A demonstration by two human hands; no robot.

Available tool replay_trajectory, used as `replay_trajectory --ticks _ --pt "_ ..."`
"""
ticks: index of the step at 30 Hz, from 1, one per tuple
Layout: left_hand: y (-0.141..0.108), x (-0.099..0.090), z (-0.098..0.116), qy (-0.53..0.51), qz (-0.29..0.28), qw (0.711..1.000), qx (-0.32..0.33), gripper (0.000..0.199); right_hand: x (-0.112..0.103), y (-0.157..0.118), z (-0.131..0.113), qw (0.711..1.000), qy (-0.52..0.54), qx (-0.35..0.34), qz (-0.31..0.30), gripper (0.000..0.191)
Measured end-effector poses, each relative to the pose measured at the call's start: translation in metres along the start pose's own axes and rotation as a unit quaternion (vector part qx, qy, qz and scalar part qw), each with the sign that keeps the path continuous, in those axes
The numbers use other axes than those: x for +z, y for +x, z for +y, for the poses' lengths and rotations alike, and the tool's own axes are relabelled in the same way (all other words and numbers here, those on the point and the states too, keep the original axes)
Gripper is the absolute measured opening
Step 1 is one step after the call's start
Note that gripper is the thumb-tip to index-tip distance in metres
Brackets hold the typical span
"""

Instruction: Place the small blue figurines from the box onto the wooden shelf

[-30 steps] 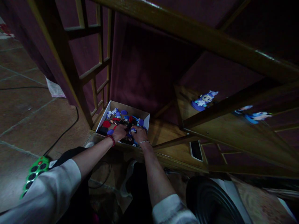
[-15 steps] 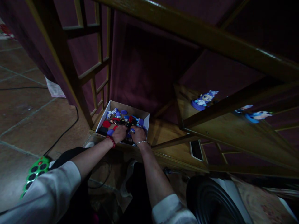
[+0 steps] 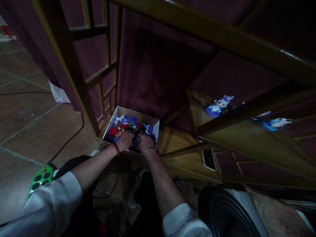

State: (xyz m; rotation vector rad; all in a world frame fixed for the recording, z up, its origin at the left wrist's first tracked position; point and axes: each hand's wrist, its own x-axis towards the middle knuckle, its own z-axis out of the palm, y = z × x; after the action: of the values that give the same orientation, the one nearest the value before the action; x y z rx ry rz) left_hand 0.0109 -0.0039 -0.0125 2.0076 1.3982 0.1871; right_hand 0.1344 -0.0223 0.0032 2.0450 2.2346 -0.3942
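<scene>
A shallow white box (image 3: 156, 126) sits on the low wooden shelf, filled with small figurines and round red, blue and black bases. My left hand (image 3: 125, 141), with a red bead bracelet at the wrist, reaches into its front part, fingers curled down among dark figurines. Close beside it on the right, my right hand (image 3: 145, 143), wearing a silver bracelet, is also inside with bent fingers near a blue and dark piece. The fingertips of both hands are too dark and small to make out, so what they grip is unclear.
A blue-and-white figurine (image 3: 219, 105) stands on the upper shelf (image 3: 237, 135), with more figurines farther right. A dark rectangular object (image 3: 209, 159) lies on the low shelf. Wooden lattice (image 3: 100, 75) rises at left. A green object (image 3: 40, 177) and cables are on the floor, a black round item (image 3: 227, 214) at lower right.
The view has shifted slightly, so the shelves appear a little farther right. Both hands stay inside the box, with only slight movement of the fingers.
</scene>
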Motion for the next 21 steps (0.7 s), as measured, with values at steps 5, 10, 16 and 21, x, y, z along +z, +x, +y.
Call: replay_trajectory --ticks 5,10,16,21 --pt "-0.007 0.003 0.005 -0.030 0.018 0.999 -0.026 0.023 0.000 0.001 -0.001 1.000 -0.018 -0.015 0.000 0.030" --pt "-0.011 0.010 0.018 0.040 0.025 0.999 -0.021 0.033 -0.002 0.000 -0.005 0.998 -0.048 -0.030 -0.003 0.030" --pt "-0.011 0.009 0.021 0.075 0.043 0.996 -0.017 0.035 -0.008 0.001 -0.012 0.994 -0.093 -0.055 -0.032 0.028" --pt "-0.009 0.013 0.016 0.076 0.020 0.997 -0.013 0.036 -0.006 0.002 -0.011 0.994 -0.092 -0.053 -0.033 0.030"
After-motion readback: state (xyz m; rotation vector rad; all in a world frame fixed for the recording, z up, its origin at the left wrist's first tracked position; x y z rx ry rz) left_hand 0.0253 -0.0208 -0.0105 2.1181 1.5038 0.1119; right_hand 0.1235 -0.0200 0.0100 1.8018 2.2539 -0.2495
